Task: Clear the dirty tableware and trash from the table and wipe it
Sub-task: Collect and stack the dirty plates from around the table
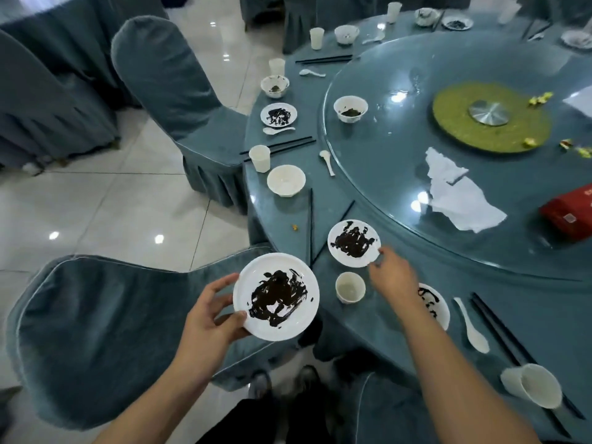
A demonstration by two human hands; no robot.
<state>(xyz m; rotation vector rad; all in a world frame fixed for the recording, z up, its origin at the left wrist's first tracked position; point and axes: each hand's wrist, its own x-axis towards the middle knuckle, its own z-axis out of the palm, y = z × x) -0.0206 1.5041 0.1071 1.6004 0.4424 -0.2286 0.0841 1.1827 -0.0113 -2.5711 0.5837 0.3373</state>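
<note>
My left hand (209, 315) grips a white plate (276, 296) smeared with dark sauce, held off the table's edge above a chair. My right hand (392, 278) reaches over the round table (320, 203), its fingertips at the rim of a second sauce-smeared plate (354, 242); whether they pinch it is unclear. A small white cup (350, 287) stands just left of that hand. Under my right forearm a third dirty plate (434, 304) is partly hidden. A white spoon (471, 326) and black chopsticks (503, 331) lie to its right.
Several more bowls, cups, spoons and chopsticks ring the table's left and far edge. The glass turntable (448, 155) carries a dirty bowl (350, 108), crumpled white paper (458, 193), a red box (570, 213) and candy wrappers. Blue-covered chairs (96, 331) stand close on the left.
</note>
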